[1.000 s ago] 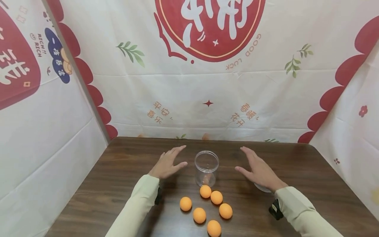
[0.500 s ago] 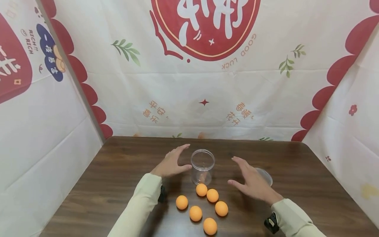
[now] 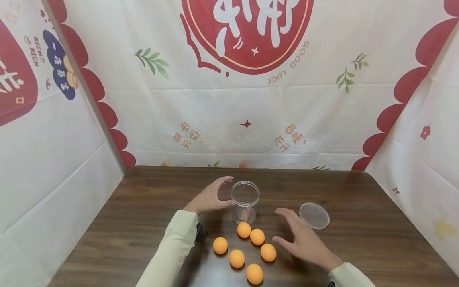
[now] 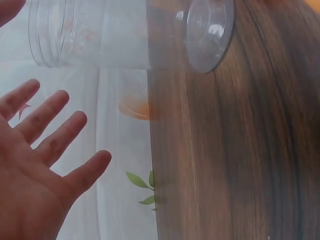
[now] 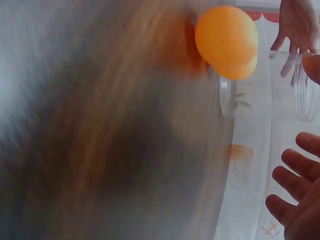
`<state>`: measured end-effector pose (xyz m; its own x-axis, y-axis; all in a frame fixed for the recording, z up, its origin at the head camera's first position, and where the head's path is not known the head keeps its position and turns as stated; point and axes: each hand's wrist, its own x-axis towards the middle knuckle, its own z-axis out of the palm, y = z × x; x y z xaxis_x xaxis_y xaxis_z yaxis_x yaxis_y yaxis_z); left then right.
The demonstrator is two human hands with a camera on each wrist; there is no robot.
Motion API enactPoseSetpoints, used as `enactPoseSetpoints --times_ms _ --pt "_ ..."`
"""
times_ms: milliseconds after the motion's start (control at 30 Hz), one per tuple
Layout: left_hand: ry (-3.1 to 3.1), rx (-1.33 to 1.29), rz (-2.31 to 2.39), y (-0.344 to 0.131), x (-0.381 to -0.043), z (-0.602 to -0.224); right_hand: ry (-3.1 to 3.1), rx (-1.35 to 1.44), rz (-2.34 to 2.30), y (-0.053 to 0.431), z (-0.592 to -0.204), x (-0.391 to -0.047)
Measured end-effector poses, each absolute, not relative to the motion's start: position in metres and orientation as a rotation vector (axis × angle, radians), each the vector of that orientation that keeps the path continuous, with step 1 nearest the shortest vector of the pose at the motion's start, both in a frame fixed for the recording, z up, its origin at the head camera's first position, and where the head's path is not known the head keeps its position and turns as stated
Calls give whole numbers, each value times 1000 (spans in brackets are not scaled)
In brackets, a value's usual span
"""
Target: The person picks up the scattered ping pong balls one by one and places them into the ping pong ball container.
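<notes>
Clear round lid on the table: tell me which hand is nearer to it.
Right. The right hand is close to the lid, on the person's side of it; the left hand is farther off, left of the clear jar.

From the head, we look forward and down, from farthest off, across the table (image 3: 107,239) to the printed cloth (image 3: 251,103) behind. At each wrist we sit close in, the scene turned sideways, looking past the left grip (image 4: 30,175) or right grip (image 5: 305,200). All three views share the clear jar (image 3: 245,199); our right-wrist view also catches the left grip.
</notes>
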<state>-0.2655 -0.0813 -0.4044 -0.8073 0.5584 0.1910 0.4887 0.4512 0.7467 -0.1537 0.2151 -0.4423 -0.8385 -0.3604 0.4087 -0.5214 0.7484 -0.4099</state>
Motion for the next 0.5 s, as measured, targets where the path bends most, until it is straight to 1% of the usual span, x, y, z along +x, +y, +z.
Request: enactPoseSetpoints --times_ms 233,500 --pt "2587 945 1306 -75 -262 -409 -2634 693 765 208 -452 -139" --pt "2485 930 1428 -74 -262 -412 -2521 796 736 199 -458 -128"
